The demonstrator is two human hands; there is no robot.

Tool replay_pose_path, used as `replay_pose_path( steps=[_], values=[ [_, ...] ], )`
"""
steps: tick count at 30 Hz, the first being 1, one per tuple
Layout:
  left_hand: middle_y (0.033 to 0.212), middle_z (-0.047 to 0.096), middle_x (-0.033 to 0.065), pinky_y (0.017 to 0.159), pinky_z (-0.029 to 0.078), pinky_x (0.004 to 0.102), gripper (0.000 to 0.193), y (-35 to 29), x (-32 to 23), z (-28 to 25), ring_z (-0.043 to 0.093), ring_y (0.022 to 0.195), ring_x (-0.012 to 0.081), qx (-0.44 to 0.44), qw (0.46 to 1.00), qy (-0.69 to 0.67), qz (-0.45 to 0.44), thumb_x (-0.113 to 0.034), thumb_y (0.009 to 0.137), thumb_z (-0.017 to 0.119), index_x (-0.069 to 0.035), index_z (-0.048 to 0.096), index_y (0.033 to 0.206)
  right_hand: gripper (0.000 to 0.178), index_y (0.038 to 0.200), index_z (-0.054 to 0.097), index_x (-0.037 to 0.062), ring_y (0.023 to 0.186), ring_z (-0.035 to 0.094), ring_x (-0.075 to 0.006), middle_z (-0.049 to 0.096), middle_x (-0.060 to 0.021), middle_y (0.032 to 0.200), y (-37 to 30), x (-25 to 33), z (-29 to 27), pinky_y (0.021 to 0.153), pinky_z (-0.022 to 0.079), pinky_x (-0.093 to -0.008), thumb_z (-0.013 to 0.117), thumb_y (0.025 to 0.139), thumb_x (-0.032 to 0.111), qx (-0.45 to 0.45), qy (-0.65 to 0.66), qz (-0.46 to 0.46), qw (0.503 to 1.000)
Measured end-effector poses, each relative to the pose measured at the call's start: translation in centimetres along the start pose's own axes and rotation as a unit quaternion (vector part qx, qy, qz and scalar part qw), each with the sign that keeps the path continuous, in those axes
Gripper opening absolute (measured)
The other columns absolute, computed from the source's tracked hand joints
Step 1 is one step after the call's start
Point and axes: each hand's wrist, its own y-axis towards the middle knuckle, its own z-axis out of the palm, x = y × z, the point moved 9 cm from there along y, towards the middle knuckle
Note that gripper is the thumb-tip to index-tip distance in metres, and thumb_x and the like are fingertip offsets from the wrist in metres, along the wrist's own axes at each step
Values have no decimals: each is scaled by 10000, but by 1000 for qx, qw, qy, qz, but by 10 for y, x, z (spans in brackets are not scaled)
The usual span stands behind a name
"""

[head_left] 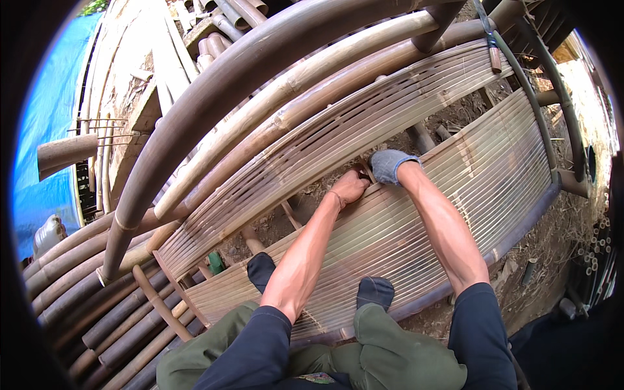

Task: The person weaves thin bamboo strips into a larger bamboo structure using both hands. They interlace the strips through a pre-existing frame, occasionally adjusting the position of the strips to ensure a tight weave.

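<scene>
A long bamboo bench seat lies in front of me, its bamboo slats (448, 185) set side by side with a lengthwise gap through the middle. At this gap my bare left hand (351, 187) is closed, its fingers curled down at the edge of the near slats; what they grip is hidden. Right beside it, my right hand (392, 166) wears a grey glove and is bent down into the gap. Its fingers look folded, but their tips and anything in them cannot be seen. A thin bamboo strip (368, 170) shows between the two hands.
Thick curved bamboo poles (279, 84) form the bench's far side. A wooden-handled knife (495, 58) rests at its far right end. More bamboo poles (117, 331) are stacked at lower left, near a blue tarp (52, 123). A green object (216, 262) lies under the slats.
</scene>
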Motion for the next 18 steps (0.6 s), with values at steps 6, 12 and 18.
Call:
replay_pose_path(
  steps=[6, 12, 18],
  values=[
    [805, 708, 97, 678, 481, 348, 273, -38, 23, -39, 632, 717, 205, -213, 974, -66, 30, -243, 900, 663, 19, 707, 960, 267, 999, 692, 33, 1005, 635, -393, 675, -220, 1011, -72, -3, -77, 862, 504, -455, 623, 798, 194, -293, 243, -17, 924],
    [880, 665, -25, 675, 413, 229, 209, -59, 0, -19, 521, 767, 57, -39, 943, -322, 69, -235, 906, 714, -41, 707, 983, 289, 1024, 692, 110, 1108, 600, -354, 664, -150, 1096, -153, 60, -79, 957, 461, -463, 718, 779, 260, -506, 57, -112, 853],
    [889, 662, -6, 801, 451, 254, 231, -58, -18, -10, 581, 858, 96, -39, 967, -239, 78, -234, 892, 727, -36, 715, 1011, 122, 961, 698, 66, 809, 661, -214, 684, -95, 942, -209, 11, -34, 708, 542, -323, 678, 882, 157, -318, 460, -35, 828]
  ],
)
